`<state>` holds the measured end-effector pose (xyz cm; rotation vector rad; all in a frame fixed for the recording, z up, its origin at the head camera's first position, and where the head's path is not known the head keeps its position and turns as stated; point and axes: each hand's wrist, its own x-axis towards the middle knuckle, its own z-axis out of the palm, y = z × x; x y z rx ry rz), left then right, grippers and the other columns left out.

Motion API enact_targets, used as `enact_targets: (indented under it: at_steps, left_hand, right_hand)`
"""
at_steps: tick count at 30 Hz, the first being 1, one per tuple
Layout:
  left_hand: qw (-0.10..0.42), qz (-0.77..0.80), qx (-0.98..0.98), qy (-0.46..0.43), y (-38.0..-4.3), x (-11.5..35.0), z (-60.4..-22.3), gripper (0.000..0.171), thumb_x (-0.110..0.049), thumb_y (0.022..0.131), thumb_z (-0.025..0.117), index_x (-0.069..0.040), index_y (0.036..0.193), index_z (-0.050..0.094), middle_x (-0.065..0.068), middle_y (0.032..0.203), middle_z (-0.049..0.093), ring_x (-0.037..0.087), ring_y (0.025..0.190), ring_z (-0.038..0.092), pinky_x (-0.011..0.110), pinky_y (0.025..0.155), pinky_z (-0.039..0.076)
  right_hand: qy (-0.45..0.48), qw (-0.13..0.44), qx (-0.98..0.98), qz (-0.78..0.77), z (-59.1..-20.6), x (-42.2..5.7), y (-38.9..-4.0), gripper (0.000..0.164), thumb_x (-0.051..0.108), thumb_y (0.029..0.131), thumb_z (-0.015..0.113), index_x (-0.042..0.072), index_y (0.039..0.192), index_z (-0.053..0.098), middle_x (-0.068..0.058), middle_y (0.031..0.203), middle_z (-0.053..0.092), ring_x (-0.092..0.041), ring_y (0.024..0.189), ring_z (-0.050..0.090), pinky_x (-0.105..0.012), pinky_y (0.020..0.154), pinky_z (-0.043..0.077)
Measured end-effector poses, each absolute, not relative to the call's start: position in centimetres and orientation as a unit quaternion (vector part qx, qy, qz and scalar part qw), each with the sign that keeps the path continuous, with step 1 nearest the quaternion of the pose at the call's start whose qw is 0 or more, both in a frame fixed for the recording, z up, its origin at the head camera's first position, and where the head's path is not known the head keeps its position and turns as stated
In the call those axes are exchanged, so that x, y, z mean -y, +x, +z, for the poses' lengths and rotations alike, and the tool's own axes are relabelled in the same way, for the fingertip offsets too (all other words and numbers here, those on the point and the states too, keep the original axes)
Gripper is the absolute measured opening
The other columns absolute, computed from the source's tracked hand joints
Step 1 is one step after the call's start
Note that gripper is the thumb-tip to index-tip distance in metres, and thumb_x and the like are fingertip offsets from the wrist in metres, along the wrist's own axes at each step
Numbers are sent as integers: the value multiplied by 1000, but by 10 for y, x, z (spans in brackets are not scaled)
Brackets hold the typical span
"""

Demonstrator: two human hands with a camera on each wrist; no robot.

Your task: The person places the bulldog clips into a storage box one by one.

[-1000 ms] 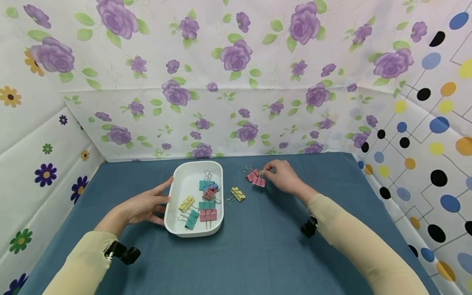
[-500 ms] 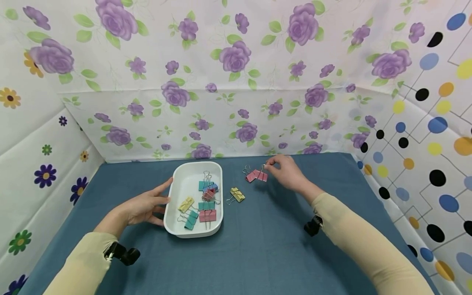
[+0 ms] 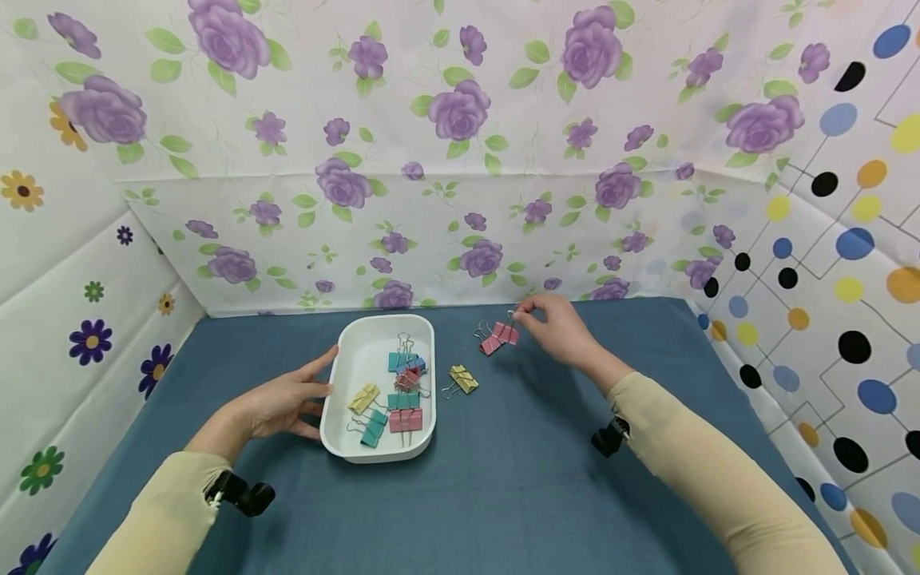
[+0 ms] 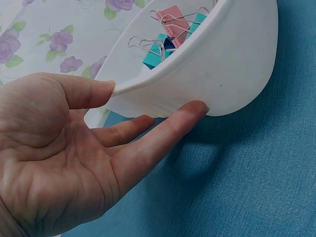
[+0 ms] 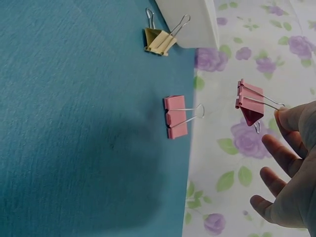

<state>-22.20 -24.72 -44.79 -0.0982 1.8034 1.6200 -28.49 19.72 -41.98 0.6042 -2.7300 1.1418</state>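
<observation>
A white plastic tray (image 3: 332, 435) holds several binder clips in yellow, teal, blue, red and pink. My left hand (image 3: 283, 403) rests against its left side, fingers spread and nearly straight, with fingertips at the rim and outer wall. With thumb and fingertips, my right hand (image 3: 557, 329) pinches one wire handle of a pink binder clip (image 5: 251, 102), which hangs above the cloth in the right wrist view; the other fingers are loosely bent. Another pink binder clip (image 5: 176, 117) lies on the cloth beneath. Between tray and right hand lies a yellow binder clip (image 3: 463, 379).
A blue cloth (image 3: 503, 495) covers the table. Floral sheeting (image 3: 460, 208) rises behind its back edge, and a dotted sheet (image 3: 826, 319) stands along the right. Each wrist carries a small black camera (image 3: 247, 495).
My right hand has moved slightly back, lifting the pinched pink clip up and away from the other pink clip. My left hand and the tray stay in place.
</observation>
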Motion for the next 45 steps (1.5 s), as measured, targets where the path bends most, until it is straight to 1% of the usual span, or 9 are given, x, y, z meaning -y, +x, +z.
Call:
enact_targets:
  at_steps: [3,8,10,14,22,25,28,33,45]
  left_hand:
    - [349,624,-698,-37,-222,247,-448,66,-23,100,45,-55,142,6,20,147,18,40,116,47,55,76,49]
    - [350,624,-698,-36,-222,247,-447,67,-23,100,45,-55,142,5,19,147,17,41,118,46,55,76,49]
    - [351,624,-697,-36,-222,247,-447,67,-23,100,45,-56,142,5,19,147,17,41,118,46,55,77,49]
    - [350,622,-699,-36,-222,247,-447,67,-23,99,46,-55,142,5,19,148,17,41,118,46,55,76,49]
    - [351,624,-697,-29,-223,248,-448,68,-23,100,45,-55,142,4,20,149,13,41,119,44,55,76,49]
    - [352,626,-695,-30,-223,248,-448,67,-23,100,45,-55,142,4,19,149,14,41,120,44,55,77,49]
    - [353,627,-694,-32,-223,248,-449,67,-23,100,46,-56,141,5,18,148,16,40,119,45,55,76,49]
    - [352,627,-694,-34,-224,248,-449,66,-23,100,45,-57,141,6,17,147,17,40,117,47,55,76,49]
    - [355,631,-689,-31,-223,250,-450,66,-22,100,44,-56,142,6,16,148,16,40,118,46,55,77,49]
  right_hand:
    - [199,62,902,378,-417,-195,-284,12,28,92,59,17,92,65,0,109,60,-19,109,53,-43,88,43]
    - [196,62,902,380,-414,-192,-283,16,29,92,59,15,94,65,3,104,60,-19,107,51,-43,87,42]
    - [199,62,900,383,-414,-191,-283,16,30,93,58,15,94,65,3,105,59,-19,108,51,-44,88,41]
    - [205,64,897,387,-412,-187,-283,13,32,93,56,21,90,63,3,110,59,-19,112,49,-45,92,40]
    - [210,61,894,392,-407,-176,-283,22,35,93,55,15,91,63,4,116,58,-20,116,45,-45,93,37]
    - [211,60,894,390,-406,-172,-283,23,37,93,55,16,91,63,5,117,57,-20,116,44,-45,93,37]
    - [215,61,891,394,-404,-167,-282,23,37,93,55,15,90,63,4,116,57,-20,115,44,-45,92,38]
    - [225,67,885,402,-401,-160,-281,19,33,93,57,16,88,62,3,115,58,-20,114,46,-45,91,39]
    - [232,60,880,411,-397,-143,-279,23,37,93,55,16,88,63,4,117,58,-21,119,41,-45,94,35]
